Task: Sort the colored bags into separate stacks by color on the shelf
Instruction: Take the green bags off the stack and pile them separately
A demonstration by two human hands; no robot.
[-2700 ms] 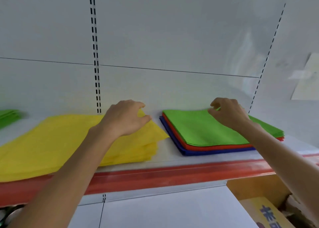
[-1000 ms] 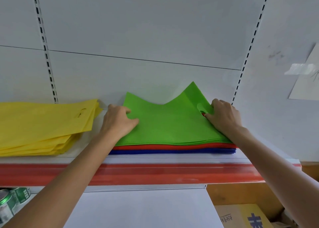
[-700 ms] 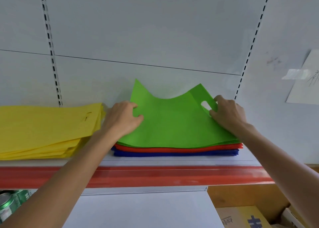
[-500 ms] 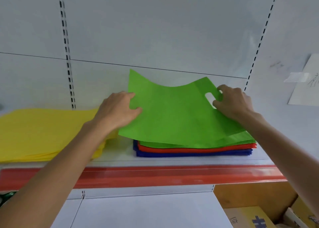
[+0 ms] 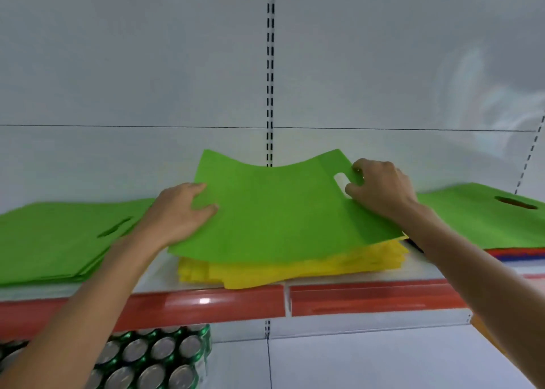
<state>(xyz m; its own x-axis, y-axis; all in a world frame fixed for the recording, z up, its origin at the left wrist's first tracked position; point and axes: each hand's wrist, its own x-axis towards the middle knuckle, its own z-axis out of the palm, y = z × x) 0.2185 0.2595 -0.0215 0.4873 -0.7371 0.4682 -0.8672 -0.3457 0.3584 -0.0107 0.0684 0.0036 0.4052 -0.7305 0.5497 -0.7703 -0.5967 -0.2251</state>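
Both forearms reach up and forward to shelf height. The left hand (image 5: 182, 211) pinches the left edge of a green bag (image 5: 280, 211), thumb lying across its top face and fingers bent around the edge. The right hand (image 5: 380, 188) has its fingers curled tightly at the bag's oval handle cut-out and grips the strip beside it. The bag is a thin, matte, flat sheet, sagging in the middle with both far corners raised. It is held just above the yellow stack (image 5: 295, 266), whose soft layers are unevenly aligned. A green stack (image 5: 59, 238) lies flat to the left. The mixed pile (image 5: 477, 220) at right shows a green top over red and blue layers. The shelf (image 5: 368, 298) has a glossy red front strip, and green-rimmed cans (image 5: 153, 356) stand below it. Half a second ago the bag was directly over the mixed pile. It has since travelled left and is now over the yellow stack, with both hands gripping it as before.
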